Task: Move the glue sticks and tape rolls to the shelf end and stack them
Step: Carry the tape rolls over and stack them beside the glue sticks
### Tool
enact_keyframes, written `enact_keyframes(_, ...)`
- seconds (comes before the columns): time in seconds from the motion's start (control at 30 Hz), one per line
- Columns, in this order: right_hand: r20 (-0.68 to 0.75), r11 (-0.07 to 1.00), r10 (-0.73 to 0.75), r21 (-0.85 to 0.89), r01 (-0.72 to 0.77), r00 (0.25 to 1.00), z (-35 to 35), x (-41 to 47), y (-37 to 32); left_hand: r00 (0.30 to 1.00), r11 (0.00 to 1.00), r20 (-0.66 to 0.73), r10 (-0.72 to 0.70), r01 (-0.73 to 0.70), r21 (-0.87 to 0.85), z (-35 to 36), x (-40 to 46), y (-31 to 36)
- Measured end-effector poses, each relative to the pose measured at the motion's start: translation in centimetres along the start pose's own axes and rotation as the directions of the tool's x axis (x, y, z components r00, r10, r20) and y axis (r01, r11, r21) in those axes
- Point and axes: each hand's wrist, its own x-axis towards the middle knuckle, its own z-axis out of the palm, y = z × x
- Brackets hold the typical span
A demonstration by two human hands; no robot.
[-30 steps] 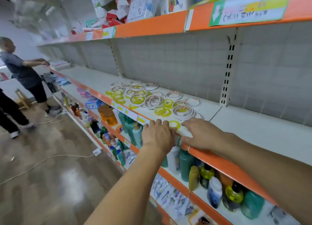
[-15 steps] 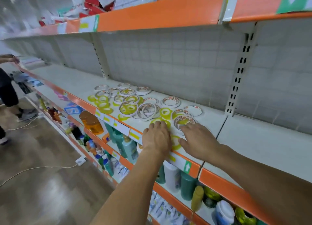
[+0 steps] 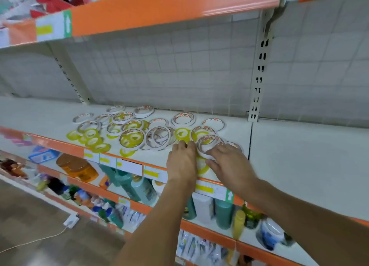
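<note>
Many tape rolls lie flat and scattered on the white middle shelf (image 3: 299, 155): white patterned rolls (image 3: 157, 137) and yellow rolls (image 3: 95, 142). My left hand (image 3: 181, 161) lies flat on the shelf, its fingertips at a yellow roll (image 3: 182, 134). My right hand (image 3: 229, 163) reaches in from the right, with its fingertips on the near rim of a white roll (image 3: 211, 144). Another yellow roll (image 3: 202, 166) lies between my two hands, partly covered. I see no glue sticks.
The shelf section right of the upright (image 3: 259, 66) is bare white board. An orange-edged shelf (image 3: 159, 8) with boxes hangs overhead. Below stand bottles (image 3: 143, 187) and an orange jar (image 3: 77, 167). A cable (image 3: 30, 241) runs across the floor at lower left.
Both hands have slid forward from the shelf's front edge into the tape rolls. The view has swung closer to the shelf, and the people at the left are out of frame.
</note>
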Motion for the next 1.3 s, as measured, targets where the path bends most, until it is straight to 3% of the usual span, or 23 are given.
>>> enact_keyframes(0.37,-0.048,0.999,0.002,-0.044,-0.005,0.999,-0.4,-0.5,-0.1,0.999,0.986,-0.027,-0.03,0.025,-0.162,0.0,1.3,-2.2)
enact_keyframes(0.67,-0.131,0.998,0.015,-0.052,-0.022,0.991,-1.4,-0.1,-0.8,1.0,0.991,0.011,0.004,-0.003,-0.137,-0.8,1.7,-3.2)
enact_keyframes(0.9,-0.104,0.997,-0.006,-0.076,-0.002,0.995,-2.9,0.4,-1.2,0.997,0.992,-0.04,0.069,-0.073,-0.102,-1.6,1.5,-2.7)
enact_keyframes(1.07,-0.039,0.99,0.06,-0.126,-0.065,0.997,-4.1,-0.9,-0.3,0.987,0.987,-0.063,0.147,-0.15,-0.053,-2.3,1.0,-1.6)
enact_keyframes(1.3,-0.053,0.97,0.156,-0.181,-0.164,0.986,-6.5,-3.5,1.5,0.963,0.962,-0.046,0.267,-0.269,-0.041,-2.4,0.2,1.7)
